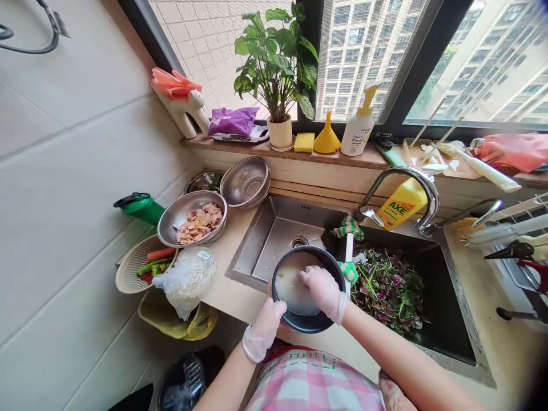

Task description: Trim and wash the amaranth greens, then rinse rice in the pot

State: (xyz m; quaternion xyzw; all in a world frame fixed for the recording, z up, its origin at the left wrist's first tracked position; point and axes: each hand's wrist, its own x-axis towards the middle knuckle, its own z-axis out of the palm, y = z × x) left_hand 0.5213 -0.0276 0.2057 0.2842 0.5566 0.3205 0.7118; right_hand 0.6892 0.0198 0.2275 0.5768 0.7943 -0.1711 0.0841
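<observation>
A dark round pot (309,322) with cloudy whitish water in it is held at the front edge of the left sink basin. My left hand (264,325), in a clear glove, grips the pot's near left rim, thumb over the edge. Also gloved, my right hand (323,290) reaches over the right rim, and its curled fingertips dip into the cloudy water. Whether those fingers hold anything is hidden by the water. A small greenish bit floats near the pot's left side.
Leafy greens (389,288) soak in the right basin (454,308). The faucet (428,197) arches behind. To the left are a metal bowl of raw meat pieces (201,224), a colander (246,181), a vegetable basket (128,268) and a plastic bag (188,279).
</observation>
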